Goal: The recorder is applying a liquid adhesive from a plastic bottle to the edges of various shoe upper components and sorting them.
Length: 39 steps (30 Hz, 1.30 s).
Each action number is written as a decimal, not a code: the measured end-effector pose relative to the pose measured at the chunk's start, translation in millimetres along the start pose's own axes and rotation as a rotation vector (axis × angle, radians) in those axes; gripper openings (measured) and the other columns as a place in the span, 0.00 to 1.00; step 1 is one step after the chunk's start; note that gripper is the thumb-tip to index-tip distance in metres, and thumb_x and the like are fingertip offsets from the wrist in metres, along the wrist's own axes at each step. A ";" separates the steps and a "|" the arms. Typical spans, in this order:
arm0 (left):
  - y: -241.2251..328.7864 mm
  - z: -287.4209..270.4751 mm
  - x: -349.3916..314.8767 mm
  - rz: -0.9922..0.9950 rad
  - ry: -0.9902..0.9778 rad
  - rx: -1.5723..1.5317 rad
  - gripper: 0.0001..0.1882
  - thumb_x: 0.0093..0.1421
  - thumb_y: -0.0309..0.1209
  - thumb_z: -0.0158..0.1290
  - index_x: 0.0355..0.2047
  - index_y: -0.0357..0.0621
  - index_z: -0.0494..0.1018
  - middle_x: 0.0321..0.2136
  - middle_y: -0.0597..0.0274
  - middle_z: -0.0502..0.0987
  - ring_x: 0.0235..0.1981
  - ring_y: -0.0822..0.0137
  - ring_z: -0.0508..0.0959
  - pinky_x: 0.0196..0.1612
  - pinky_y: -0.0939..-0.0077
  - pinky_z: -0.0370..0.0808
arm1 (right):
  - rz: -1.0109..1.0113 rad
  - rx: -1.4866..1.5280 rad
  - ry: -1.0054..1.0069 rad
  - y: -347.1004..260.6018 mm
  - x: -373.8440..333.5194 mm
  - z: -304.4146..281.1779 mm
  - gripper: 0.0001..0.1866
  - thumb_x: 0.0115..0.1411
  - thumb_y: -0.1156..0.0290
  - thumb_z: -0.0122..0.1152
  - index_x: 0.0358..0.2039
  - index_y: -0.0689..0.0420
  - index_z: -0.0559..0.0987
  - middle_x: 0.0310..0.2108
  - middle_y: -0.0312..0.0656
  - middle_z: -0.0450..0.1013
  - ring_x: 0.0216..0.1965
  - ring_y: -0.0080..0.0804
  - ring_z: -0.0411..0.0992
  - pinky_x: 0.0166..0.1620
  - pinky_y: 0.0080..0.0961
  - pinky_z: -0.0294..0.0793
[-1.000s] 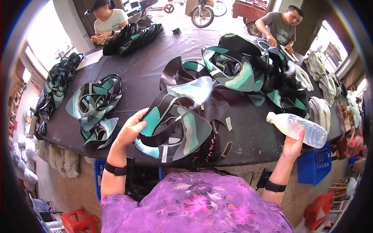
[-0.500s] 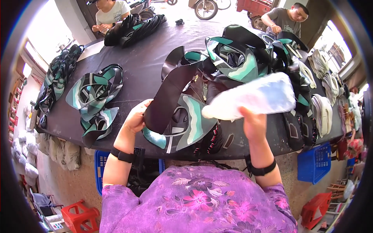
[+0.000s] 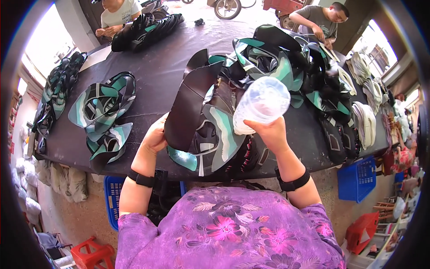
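My left hand [image 3: 156,133] is closed on the edge of a shoe upper [image 3: 190,110], whose broad black panel stands up from the table; below it show teal, white and grey parts. My right hand [image 3: 268,132] grips a translucent plastic bottle [image 3: 264,101] with whitish stuff inside. The bottle's round base faces up toward me, and its other end points down beside the upper. The hand and the bottle hide that lower end. Right behind the bottle lies a heap of black and teal uppers [image 3: 284,67].
More uppers lie on the dark table [image 3: 152,98] at the left [image 3: 105,105]. White folded pieces [image 3: 365,125] line the right edge. Two people work at the far side. Blue baskets [image 3: 357,179] and red stools [image 3: 92,254] stand below the table.
The bottle has swung from lying sideways toward the right to base up, and moved left toward the upper. My left hand keeps its hold. The far-right person's hands have shifted.
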<state>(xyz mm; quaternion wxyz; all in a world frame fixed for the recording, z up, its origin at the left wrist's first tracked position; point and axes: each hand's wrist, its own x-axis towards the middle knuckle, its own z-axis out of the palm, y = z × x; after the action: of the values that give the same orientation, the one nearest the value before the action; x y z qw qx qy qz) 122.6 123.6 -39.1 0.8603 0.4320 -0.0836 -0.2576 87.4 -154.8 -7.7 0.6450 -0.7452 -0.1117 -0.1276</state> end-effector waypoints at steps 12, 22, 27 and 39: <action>-5.0 -6.4 -2.5 0.009 0.048 0.058 0.16 0.46 0.20 0.41 0.38 0.33 0.61 0.34 0.57 0.67 0.33 0.71 0.70 0.35 0.82 0.68 | -0.114 -0.169 0.056 0.0 -35.7 0.2 0.26 0.34 0.77 0.63 0.37 0.65 0.65 0.34 0.41 0.66 0.37 0.27 0.64 0.41 0.22 0.62; -7.8 4.6 -3.8 0.000 0.123 0.108 0.15 0.46 0.19 0.42 0.37 0.34 0.61 0.32 0.58 0.68 0.30 0.73 0.71 0.32 0.84 0.70 | -0.142 0.202 0.138 -8.4 5.9 1.5 0.21 0.37 0.79 0.61 0.35 0.65 0.67 0.33 0.39 0.66 0.36 0.25 0.63 0.41 0.20 0.62; -11.0 3.9 -1.2 -0.001 0.086 0.113 0.16 0.46 0.19 0.41 0.38 0.34 0.60 0.32 0.58 0.68 0.30 0.72 0.71 0.33 0.83 0.70 | -0.086 -0.098 -0.020 -3.2 7.0 1.7 0.24 0.35 0.77 0.63 0.35 0.64 0.67 0.34 0.39 0.67 0.35 0.23 0.64 0.40 0.19 0.63; 3.7 23.4 -27.3 0.074 0.114 0.086 0.16 0.45 0.18 0.40 0.38 0.34 0.60 0.34 0.55 0.67 0.33 0.68 0.70 0.38 0.79 0.68 | -0.094 0.657 0.564 0.4 -38.8 -111.2 0.18 0.48 0.76 0.49 0.41 0.62 0.62 0.38 0.41 0.62 0.41 0.30 0.61 0.46 0.26 0.58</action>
<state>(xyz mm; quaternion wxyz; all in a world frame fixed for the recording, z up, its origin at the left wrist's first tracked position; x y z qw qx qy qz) 92.1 123.1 -19.7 0.8533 0.4790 -0.0613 -0.1965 45.8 -265.0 -6.0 0.8465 -0.4305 0.0003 -0.3132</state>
